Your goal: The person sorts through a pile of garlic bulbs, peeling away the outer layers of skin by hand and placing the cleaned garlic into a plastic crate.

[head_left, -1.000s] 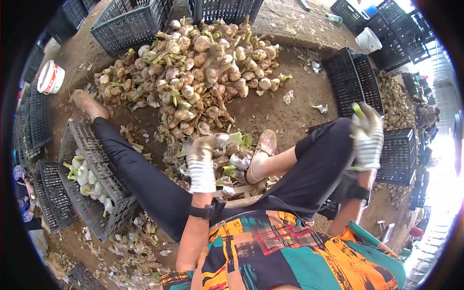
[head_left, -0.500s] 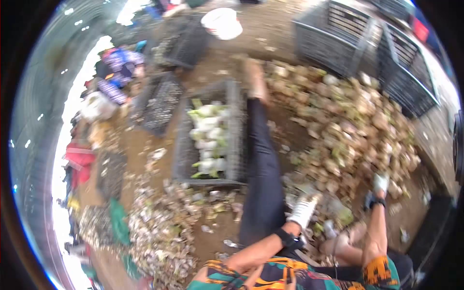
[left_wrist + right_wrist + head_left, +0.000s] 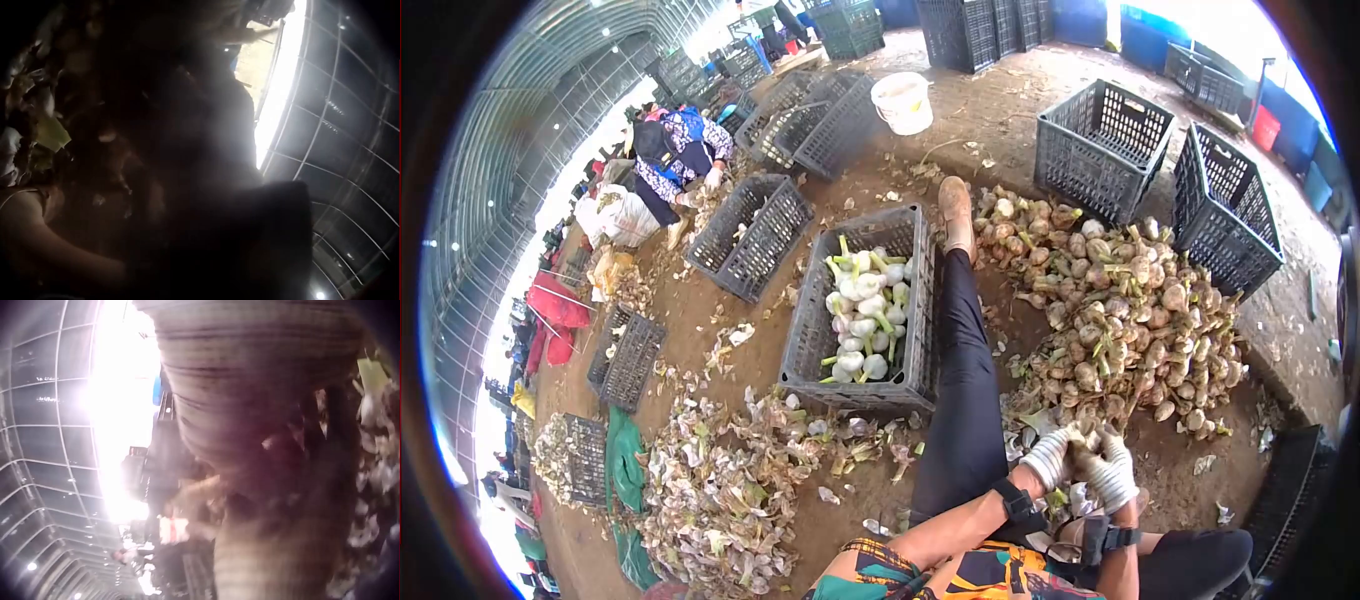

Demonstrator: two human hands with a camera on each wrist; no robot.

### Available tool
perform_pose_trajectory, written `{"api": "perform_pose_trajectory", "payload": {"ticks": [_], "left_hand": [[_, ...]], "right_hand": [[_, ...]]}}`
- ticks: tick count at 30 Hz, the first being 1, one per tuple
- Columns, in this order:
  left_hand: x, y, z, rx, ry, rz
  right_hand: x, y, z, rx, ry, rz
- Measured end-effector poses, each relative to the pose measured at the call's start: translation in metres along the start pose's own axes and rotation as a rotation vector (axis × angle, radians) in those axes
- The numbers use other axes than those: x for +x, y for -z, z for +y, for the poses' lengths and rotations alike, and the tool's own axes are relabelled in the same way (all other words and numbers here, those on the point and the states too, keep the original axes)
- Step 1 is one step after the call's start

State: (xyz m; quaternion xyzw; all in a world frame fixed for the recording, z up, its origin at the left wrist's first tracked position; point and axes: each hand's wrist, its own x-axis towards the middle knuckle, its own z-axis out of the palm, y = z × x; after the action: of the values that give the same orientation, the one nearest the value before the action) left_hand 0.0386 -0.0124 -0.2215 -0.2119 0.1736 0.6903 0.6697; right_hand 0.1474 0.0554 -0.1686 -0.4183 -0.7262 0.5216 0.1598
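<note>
Both hands wear striped white work gloves and meet low over the near edge of a heap of untrimmed garlic (image 3: pixel 1140 310). My left hand (image 3: pixel 1048 458) and right hand (image 3: pixel 1112 474) hold a dirty brownish garlic bulb (image 3: pixel 1086 438) between them, mostly covered by their fingers. In the right wrist view the right glove (image 3: pixel 256 381) fills the top, with the left glove (image 3: pixel 275 556) close below it. The left wrist view is mostly dark. Beside the outstretched leg, a black crate (image 3: pixel 793 350) holds cleaned white garlic bulbs (image 3: pixel 865 315) with short green stems.
Peeled skins (image 3: pixel 720 490) lie heaped on the ground at left. Two black crates, one upright (image 3: pixel 1100 150) and one tilted (image 3: pixel 1225 215), stand behind the heap. A white bucket (image 3: pixel 902 103) is farther back. Another person (image 3: pixel 675 150) works beside crates at upper left.
The head view has swung left, bringing the crate of white garlic to the middle. My right hand reached to the heap, then came back beside the left, and both now hold a garlic bulb.
</note>
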Motion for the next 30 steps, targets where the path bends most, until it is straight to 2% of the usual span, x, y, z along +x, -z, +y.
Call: {"api": "perform_pose_trajectory", "payload": {"ticks": [1, 2, 3, 5, 7, 8, 9, 11, 12, 13, 15, 18, 19, 21, 26, 30], "left_hand": [[0.016, 0.029, 0.011, 0.012, 0.073, -0.445], [0.006, 0.014, 0.010, 0.078, -0.036, -0.193], [-0.007, -0.007, 0.008, 0.147, -0.143, 0.055], [-0.016, -0.019, 0.001, 0.288, -0.159, -0.012], [-0.020, -0.032, -0.008, 0.385, -0.129, -0.070], [-0.027, -0.035, -0.013, 0.380, -0.245, -0.186], [-0.030, -0.033, -0.011, 0.507, -0.261, -0.280], [-0.027, -0.036, -0.016, 0.903, -0.434, -0.400], [-0.038, -0.046, -0.020, 1.167, -0.620, -0.284], [-0.043, -0.052, -0.023, 1.200, -0.628, -0.232], [-0.045, -0.055, -0.026, 1.046, -0.569, -0.190], [-0.039, -0.048, -0.021, 1.166, -0.715, -0.180], [-0.044, -0.050, -0.022, 1.225, -0.812, -0.160], [-0.055, -0.053, -0.024, 1.347, -0.991, -0.112], [-0.058, -0.049, -0.020, 1.249, -0.990, -0.096], [-0.066, -0.055, -0.016, 1.385, -1.073, -0.044]], "right_hand": [[-0.003, 0.006, -0.023, 0.325, -0.314, -0.115], [-0.002, 0.011, -0.003, 0.464, -0.090, -0.022], [-0.009, 0.015, -0.021, 0.285, 0.004, 0.061], [-0.014, 0.015, -0.028, 0.303, 0.031, 0.062], [-0.017, 0.022, -0.025, 0.452, -0.138, 0.067], [-0.018, 0.026, -0.020, 0.577, -0.142, 0.091], [-0.018, 0.031, -0.014, 0.731, -0.105, 0.029], [-0.027, 0.032, -0.003, 1.021, -0.093, -0.044], [-0.025, 0.032, 0.001, 1.041, -0.125, -0.067], [-0.025, 0.032, 0.004, 1.067, -0.121, -0.042], [-0.030, 0.034, -0.005, 1.138, -0.052, -0.027], [-0.032, 0.040, -0.002, 1.117, -0.143, -0.124], [-0.029, 0.038, 0.001, 1.025, -0.210, -0.072], [-0.025, 0.027, 0.002, 1.075, -0.169, -0.072], [-0.026, 0.018, -0.015, 1.122, -0.187, -0.102], [-0.025, 0.012, -0.023, 1.144, -0.205, -0.090]]}}
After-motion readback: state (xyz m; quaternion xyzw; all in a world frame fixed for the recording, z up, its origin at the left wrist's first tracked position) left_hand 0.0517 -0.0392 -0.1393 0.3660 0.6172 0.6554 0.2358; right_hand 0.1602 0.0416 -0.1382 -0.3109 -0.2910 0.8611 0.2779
